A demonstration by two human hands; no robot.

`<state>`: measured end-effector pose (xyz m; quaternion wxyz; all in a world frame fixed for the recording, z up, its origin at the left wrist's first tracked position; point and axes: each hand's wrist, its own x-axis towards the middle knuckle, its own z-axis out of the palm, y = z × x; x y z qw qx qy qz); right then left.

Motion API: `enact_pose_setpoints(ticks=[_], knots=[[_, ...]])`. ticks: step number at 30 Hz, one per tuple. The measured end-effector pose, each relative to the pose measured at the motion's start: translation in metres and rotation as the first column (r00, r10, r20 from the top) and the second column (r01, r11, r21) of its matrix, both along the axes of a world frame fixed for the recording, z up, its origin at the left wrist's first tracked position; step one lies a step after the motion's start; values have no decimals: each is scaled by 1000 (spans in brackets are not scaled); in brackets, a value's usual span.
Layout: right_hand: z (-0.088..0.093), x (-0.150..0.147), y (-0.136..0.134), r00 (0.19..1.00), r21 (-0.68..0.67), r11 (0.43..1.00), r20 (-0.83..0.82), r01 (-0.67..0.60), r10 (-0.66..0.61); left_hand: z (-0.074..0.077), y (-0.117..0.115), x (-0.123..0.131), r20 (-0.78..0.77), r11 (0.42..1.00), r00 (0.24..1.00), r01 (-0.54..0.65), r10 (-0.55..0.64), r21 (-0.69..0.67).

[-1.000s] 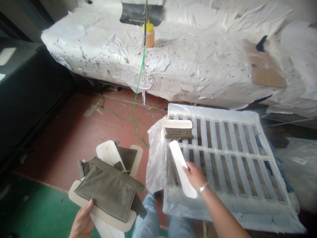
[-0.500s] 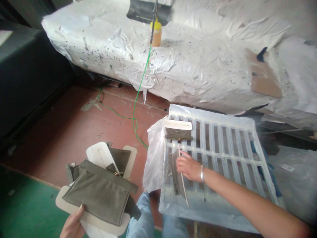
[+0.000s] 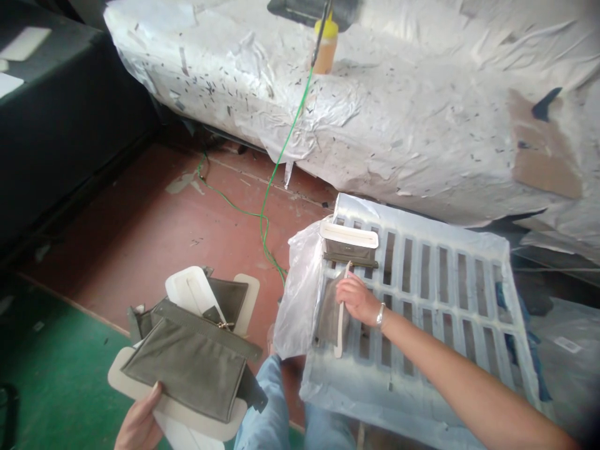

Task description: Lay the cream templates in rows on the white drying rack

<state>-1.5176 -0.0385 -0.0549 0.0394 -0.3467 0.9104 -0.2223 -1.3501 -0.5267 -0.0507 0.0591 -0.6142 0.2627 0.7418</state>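
Note:
At the lower left, my left hand (image 3: 139,420) is closed on a stack of olive-grey pouch pieces (image 3: 187,362), its thumb on top. Cream card-like backings stick out round their edges, and a small metal zip pull shows on one. My right hand (image 3: 357,300) pinches the cream edge of another olive-grey pouch piece (image 3: 329,312), which stands tilted over the left side of a slatted white plastic rack (image 3: 389,400). Just beyond my fingers, a similar pouch piece (image 3: 350,252) with a cream strip lies flat on the rack's slats.
Clear plastic sheeting (image 3: 295,300) hangs off the rack's left side. Behind stands a paper-covered table (image 3: 422,137) with scraps, a yellow-capped bottle (image 3: 325,50) and brown cardboard (image 3: 544,150). A green cord (image 3: 281,153) runs down to the floor. A dark bench (image 3: 70,125) is at left.
My right hand has turned the pouch piece, so its cream edge now leans the other way and more of its olive face shows. My left hand keeps the stack. The view has shifted slightly left.

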Motion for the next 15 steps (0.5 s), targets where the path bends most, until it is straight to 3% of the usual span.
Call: enact_pose_setpoints(ticks=[4,8,13,15], knots=[[-13,4,11,997,110,993,67,-34,27,1,9,-2,22,1000,1000,-14,14,7],[-12,-2,12,991,211,975,127,-73,47,2,14,-3,16,1000,1000,-19,19,-5],[-12,-21,-16,990,363,927,134,-89,43,-3,15,-4,35,999,999,24,-23,-28],[-21,-24,-28,999,337,942,50,-9,-8,-4,15,-5,33,998,998,53,-52,-39]])
